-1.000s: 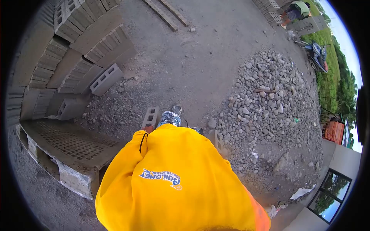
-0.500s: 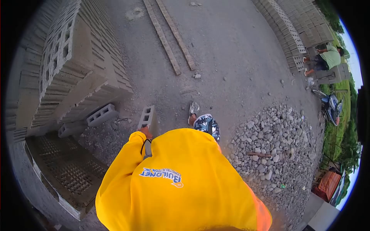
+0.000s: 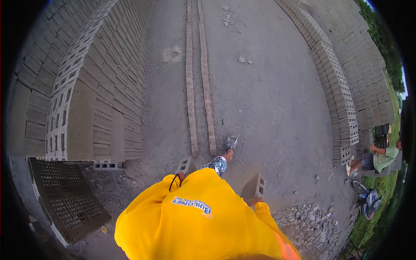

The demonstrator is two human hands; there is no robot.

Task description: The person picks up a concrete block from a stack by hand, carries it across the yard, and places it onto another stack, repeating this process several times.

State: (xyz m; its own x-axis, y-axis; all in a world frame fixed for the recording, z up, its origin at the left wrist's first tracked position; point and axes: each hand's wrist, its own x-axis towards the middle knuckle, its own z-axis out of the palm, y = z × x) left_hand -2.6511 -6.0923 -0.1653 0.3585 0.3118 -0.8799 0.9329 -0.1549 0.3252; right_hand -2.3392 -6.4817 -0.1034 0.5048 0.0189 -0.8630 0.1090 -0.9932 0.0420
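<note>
My left hand (image 3: 181, 175), partly hidden by the yellow sleeve, is closed on the near end of a grey hollow concrete block (image 3: 183, 164) at my left side. At my right side, my right hand (image 3: 256, 200) grips a second hollow concrete block (image 3: 260, 185). That block stands out from my body, its holes facing up. One foot (image 3: 231, 143) is forward, between the two blocks and beside the wooden planks.
Two long lines of planks (image 3: 190, 95) run ahead on the dirt ground. Tall block stacks (image 3: 82, 117) rise at left and right. A perforated panel (image 3: 69, 195) lies at lower left, a gravel pile (image 3: 307, 225) at right. Another person (image 3: 383, 158) and a motorcycle (image 3: 368, 201) are farther right.
I have stepped forward, so the planks and stacks are nearer and the gravel lies farther back. My right hand and its block have come into view; the left still holds its block.
</note>
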